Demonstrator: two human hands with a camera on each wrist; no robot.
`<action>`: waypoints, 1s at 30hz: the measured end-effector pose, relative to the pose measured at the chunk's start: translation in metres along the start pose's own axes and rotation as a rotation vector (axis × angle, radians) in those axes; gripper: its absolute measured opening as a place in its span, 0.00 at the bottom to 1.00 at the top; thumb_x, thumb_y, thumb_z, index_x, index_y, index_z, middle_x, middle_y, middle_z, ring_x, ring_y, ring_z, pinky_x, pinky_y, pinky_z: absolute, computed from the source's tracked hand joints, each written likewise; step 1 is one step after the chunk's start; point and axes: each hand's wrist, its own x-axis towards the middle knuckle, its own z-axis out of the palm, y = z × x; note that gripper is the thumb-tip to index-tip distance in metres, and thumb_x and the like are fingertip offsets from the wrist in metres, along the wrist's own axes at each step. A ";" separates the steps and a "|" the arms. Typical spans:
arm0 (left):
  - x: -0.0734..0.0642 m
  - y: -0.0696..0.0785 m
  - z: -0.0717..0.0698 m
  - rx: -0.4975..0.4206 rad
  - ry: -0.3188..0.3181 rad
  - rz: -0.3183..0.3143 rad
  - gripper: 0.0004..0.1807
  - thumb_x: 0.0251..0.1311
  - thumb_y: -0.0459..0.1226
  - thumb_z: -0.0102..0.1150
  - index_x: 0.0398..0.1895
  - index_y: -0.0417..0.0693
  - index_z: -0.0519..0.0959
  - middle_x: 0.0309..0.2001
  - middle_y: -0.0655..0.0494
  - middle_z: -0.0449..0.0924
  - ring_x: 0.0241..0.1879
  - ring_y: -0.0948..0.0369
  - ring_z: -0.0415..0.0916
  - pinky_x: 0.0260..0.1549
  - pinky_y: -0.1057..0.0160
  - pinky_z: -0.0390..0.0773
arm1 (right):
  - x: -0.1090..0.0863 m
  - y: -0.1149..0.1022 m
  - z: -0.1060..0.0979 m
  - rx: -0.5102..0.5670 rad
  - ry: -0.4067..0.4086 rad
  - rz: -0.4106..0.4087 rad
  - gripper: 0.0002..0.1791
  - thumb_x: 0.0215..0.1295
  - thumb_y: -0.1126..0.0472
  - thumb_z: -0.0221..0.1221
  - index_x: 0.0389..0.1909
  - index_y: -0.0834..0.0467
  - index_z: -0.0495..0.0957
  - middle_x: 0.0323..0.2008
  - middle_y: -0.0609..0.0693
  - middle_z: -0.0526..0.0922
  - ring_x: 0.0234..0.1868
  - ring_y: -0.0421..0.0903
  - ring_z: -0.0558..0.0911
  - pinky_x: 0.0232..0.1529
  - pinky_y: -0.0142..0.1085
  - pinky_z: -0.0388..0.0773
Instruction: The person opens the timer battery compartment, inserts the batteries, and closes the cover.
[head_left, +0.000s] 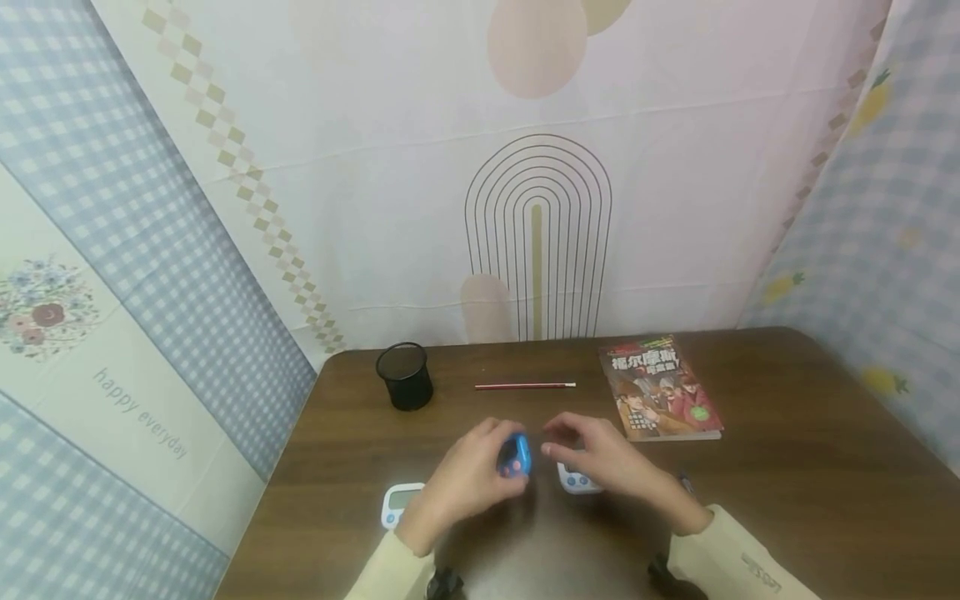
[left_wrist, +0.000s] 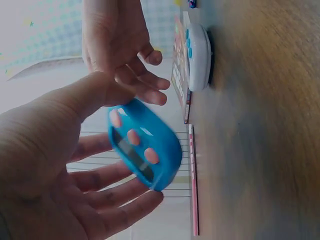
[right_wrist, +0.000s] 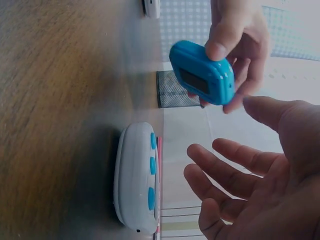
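Observation:
My left hand (head_left: pixel 471 471) pinches a blue digital timer (left_wrist: pixel 155 137) between thumb and fingers, above the table. Pink buttons and a small screen show on its face, and it is tilted in the left wrist view. My right hand (head_left: pixel 603 457) holds nothing; its fingers are loosely bent, just right of the blue timer and apart from it. Below the right hand lies a white digital timer (right_wrist: pixel 136 177) with blue buttons, partly hidden by that hand in the head view. Another white timer (head_left: pixel 397 502) lies left of my left wrist, which covers part of it.
A black mesh pen holder (head_left: pixel 408 388) stands at the back left of the brown table (head_left: pixel 322 450). A red pencil (head_left: pixel 525 386) lies at the back middle. To its right is a comic-style book (head_left: pixel 660 392). A small dark object (head_left: pixel 686 483) shows beside the right forearm.

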 end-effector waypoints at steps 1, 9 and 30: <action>0.000 0.000 0.001 -0.021 0.012 0.006 0.34 0.58 0.45 0.76 0.69 0.55 0.77 0.58 0.52 0.81 0.52 0.56 0.83 0.50 0.61 0.87 | 0.000 0.000 0.000 0.001 0.000 0.010 0.24 0.74 0.44 0.64 0.58 0.58 0.83 0.50 0.48 0.89 0.51 0.46 0.86 0.54 0.50 0.86; 0.003 0.007 0.007 -0.217 0.142 0.058 0.34 0.64 0.42 0.73 0.72 0.55 0.73 0.65 0.53 0.76 0.61 0.53 0.80 0.59 0.55 0.85 | 0.000 -0.001 -0.003 0.089 -0.025 0.053 0.24 0.84 0.43 0.50 0.58 0.56 0.82 0.52 0.55 0.89 0.53 0.50 0.87 0.56 0.53 0.85; 0.005 0.021 0.016 -0.680 0.295 0.115 0.32 0.61 0.30 0.75 0.67 0.51 0.73 0.65 0.50 0.77 0.66 0.52 0.80 0.59 0.61 0.84 | 0.003 -0.005 -0.005 0.239 -0.098 0.026 0.24 0.86 0.48 0.46 0.46 0.60 0.85 0.38 0.56 0.89 0.42 0.55 0.87 0.49 0.49 0.84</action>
